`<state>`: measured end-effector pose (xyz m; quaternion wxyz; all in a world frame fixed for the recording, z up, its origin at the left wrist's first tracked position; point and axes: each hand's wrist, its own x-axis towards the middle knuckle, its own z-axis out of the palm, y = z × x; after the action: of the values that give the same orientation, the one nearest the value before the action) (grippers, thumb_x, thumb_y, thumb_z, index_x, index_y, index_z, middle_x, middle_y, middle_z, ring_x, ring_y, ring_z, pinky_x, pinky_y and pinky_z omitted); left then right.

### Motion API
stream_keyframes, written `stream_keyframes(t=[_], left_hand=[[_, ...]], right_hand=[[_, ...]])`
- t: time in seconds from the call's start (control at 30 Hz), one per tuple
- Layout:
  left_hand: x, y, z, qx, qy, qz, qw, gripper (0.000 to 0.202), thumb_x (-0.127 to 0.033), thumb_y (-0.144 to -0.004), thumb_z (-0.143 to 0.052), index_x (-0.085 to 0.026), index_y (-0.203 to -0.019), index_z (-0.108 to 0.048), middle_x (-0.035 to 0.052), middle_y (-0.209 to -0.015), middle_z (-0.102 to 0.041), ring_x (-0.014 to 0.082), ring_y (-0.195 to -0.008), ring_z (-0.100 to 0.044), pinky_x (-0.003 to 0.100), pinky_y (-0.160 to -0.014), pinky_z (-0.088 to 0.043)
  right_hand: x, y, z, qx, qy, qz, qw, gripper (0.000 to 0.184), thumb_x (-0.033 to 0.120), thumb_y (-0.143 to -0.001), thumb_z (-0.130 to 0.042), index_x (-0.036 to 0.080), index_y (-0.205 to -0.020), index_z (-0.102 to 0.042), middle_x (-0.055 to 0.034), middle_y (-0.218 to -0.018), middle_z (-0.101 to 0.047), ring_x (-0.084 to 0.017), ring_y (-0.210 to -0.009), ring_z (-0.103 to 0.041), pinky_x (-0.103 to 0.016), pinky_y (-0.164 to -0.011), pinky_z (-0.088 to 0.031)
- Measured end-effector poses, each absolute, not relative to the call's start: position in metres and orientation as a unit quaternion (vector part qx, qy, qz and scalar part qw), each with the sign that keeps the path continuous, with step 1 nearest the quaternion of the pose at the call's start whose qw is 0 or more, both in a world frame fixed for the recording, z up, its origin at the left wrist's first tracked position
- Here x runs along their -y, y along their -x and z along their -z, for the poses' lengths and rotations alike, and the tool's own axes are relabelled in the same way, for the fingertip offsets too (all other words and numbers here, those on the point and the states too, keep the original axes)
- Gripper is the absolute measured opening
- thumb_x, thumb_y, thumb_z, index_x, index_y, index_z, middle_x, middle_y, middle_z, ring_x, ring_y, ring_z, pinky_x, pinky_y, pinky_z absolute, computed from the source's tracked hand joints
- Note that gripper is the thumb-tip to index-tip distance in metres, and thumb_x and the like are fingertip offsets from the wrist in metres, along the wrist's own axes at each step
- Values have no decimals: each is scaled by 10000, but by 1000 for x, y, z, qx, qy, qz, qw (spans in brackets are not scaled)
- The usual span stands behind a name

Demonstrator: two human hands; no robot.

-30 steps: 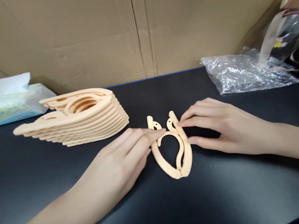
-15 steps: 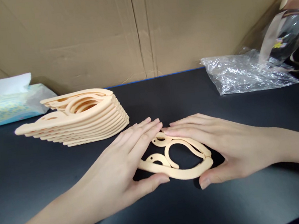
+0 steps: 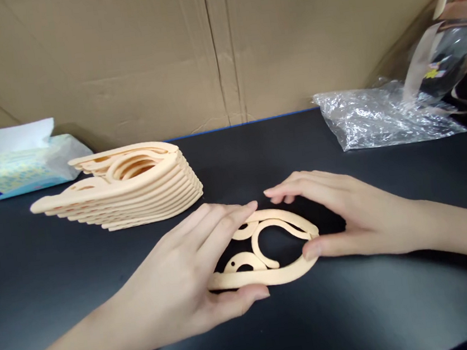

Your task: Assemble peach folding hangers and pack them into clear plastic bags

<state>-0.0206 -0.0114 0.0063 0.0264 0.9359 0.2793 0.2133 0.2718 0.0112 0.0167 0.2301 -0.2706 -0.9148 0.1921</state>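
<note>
A black, flat tabletop (image 3: 359, 312) extends beneath the grip. Beyond it, leftward, sits a stack of cream, curved plastic hangers (image 3: 154, 187). The left hand (image 3: 197, 263) clasps, thumb against fingers, one end of a cream, leaf-shaped plastic hanger (image 3: 287, 274) (lying flat); the right hand (image 3: 343, 213), fingers spread, thumbs its other end.
</note>
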Motion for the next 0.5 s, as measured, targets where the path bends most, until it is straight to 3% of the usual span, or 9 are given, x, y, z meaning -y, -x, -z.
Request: stream_keyframes(t=[0.1,0.17,0.33,0.5], left_hand=[[12,20,-10,-264,-935,-237,-22,580,-527,-1073,-537,-106,-1464,-457,150,-1306,-668,253,-1183,-650,334,-1061,-535],[13,20,-12,-261,-931,-251,-47,576,-532,-1071,-541,-92,-1439,-481,162,-1308,-671,257,-1176,-657,340,-1049,-552],[13,22,-14,-258,-928,-243,-113,657,-591,-1070,-515,-41,-1429,-508,181,-1276,-671,254,-1175,-655,325,-1045,-548],[15,23,-14,-243,-927,-237,-156,669,-571,-1069,-536,-4,-1424,-518,188,-1265,-683,267,-1157,-652,343,-1062,-524]], right_hand=[[-11,-272,-23,865,337,-290,234,404,515,-997,-680,162,-1192,-651,44,-754,-645,-113,-644,-581,-247,-606,-473],[-10,-271,-26,824,365,-377,216,298,482,-1007,-669,190,-1066,-664,82,-628,-557,-89,-544,-473,-234,-510,-381],[-9,-267,-30,683,379,-591,200,329,516,-980,-696,199,-1047,-641,38,-709,-651,-91,-613,-574,-200,-518,-430],[-8,-266,-29,618,365,-665,205,364,502,-909,-796,200,-1054,-657,39,-722,-678,-75,-615,-613,-164,-533,-482]])
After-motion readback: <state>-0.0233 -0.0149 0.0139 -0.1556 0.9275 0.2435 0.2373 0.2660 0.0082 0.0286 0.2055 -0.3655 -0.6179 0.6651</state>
